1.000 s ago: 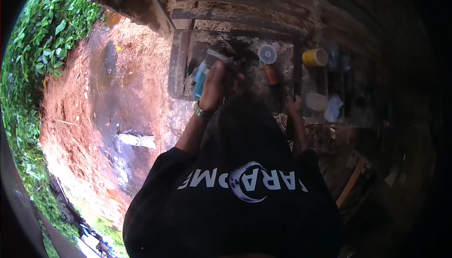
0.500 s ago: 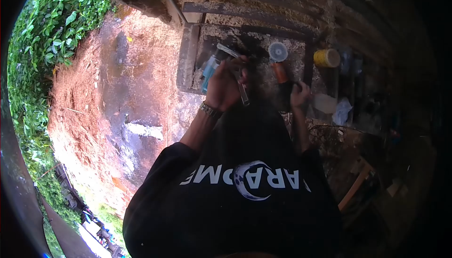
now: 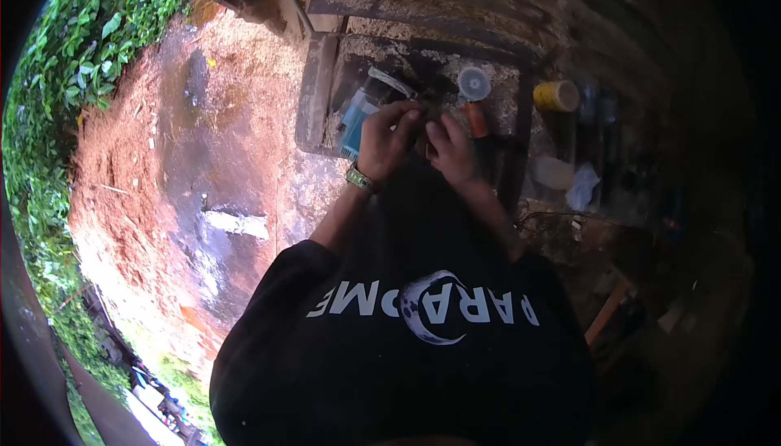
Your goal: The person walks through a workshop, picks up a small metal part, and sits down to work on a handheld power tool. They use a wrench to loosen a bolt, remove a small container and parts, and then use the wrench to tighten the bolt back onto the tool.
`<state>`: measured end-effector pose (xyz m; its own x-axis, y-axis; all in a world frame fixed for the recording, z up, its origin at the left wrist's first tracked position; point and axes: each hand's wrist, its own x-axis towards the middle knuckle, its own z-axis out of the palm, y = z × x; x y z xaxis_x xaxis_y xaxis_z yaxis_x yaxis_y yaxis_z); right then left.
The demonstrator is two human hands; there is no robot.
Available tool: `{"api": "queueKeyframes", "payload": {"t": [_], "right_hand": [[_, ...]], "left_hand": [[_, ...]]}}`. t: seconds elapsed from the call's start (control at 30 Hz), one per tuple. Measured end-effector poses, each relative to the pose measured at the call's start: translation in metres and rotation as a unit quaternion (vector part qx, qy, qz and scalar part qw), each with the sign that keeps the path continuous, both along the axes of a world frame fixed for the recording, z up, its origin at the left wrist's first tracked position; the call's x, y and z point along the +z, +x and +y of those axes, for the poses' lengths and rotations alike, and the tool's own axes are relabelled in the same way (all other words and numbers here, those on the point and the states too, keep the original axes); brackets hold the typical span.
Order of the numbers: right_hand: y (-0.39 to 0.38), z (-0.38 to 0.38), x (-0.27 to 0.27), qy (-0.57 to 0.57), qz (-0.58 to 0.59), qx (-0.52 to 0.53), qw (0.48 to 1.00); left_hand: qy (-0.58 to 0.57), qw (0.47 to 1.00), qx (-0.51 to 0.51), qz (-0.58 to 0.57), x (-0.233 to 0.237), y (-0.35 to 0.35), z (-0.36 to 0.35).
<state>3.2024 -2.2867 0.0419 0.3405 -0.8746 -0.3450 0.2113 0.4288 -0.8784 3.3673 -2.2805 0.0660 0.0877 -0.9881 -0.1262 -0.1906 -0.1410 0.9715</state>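
My left hand (image 3: pixel 386 138), a watch on its wrist, is over the work table with thumb and fingers pinched together. Close beside it my right hand (image 3: pixel 451 151) has curled fingers, and the fingertips of both almost meet. Whatever they pinch is too small and dark to make out. Just past my left hand lies a pale narrow strip (image 3: pixel 390 82). A light blue object with a comb-like edge (image 3: pixel 352 130) is left of that hand. Beyond my right hand are an orange cylinder (image 3: pixel 476 120) and a round translucent disc (image 3: pixel 474 84).
A yellow tub (image 3: pixel 556 96) lies at the right of the table (image 3: pixel 319 96). Nearer me are a pale flat piece (image 3: pixel 553 172) and a crumpled plastic bag (image 3: pixel 582 185). Bare earth (image 3: pixel 122 194) and green plants (image 3: pixel 89 47) are on the left.
My right hand has moved left, from beside the orange cylinder to meet my left hand. The clear rod that stuck out below my left hand no longer shows.
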Motion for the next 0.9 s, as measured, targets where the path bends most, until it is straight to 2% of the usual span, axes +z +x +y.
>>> {"api": "queueKeyframes", "payload": {"t": [0.07,0.17,0.27,0.37,0.4,0.47,0.57,0.67,0.77,0.87,0.9], "right_hand": [[0.001,-0.003,0.007,0.006,0.02,0.0,1.0],[0.007,-0.004,0.008,0.02,0.028,-0.008,0.999],[0.013,-0.004,0.0,0.049,0.011,-0.018,0.999],[0.014,-0.003,-0.002,0.071,0.019,-0.017,0.997],[0.015,-0.003,-0.001,0.076,0.027,-0.014,0.997],[0.013,-0.002,-0.009,0.074,0.036,-0.01,0.997],[0.014,0.0,-0.011,0.091,0.071,-0.008,0.993],[0.018,0.005,-0.02,0.12,0.098,-0.005,0.988],[0.024,0.005,-0.025,0.145,0.121,0.018,0.982],[0.037,0.003,-0.028,0.139,0.157,0.047,0.977],[0.041,0.001,-0.03,0.13,0.172,0.056,0.975]], "left_hand": [[0.025,1.0,-0.009,0.001,0.01,0.005,-0.001],[0.052,0.994,0.029,0.095,0.001,0.009,0.003],[0.076,0.996,0.031,0.028,0.01,0.015,0.007],[0.014,0.999,0.011,-0.045,0.007,0.024,0.009],[0.03,0.999,0.012,-0.037,0.006,0.025,0.009],[0.062,0.998,0.016,-0.021,0.003,0.027,0.008],[0.103,0.985,-0.01,0.136,-0.032,0.031,0.006],[0.093,0.989,0.026,0.113,-0.044,0.026,0.013],[0.094,0.995,-0.002,-0.034,-0.033,0.037,0.016],[0.154,0.976,0.048,0.149,-0.054,0.046,0.022],[0.155,0.972,0.05,0.168,-0.065,0.049,0.024]]}}
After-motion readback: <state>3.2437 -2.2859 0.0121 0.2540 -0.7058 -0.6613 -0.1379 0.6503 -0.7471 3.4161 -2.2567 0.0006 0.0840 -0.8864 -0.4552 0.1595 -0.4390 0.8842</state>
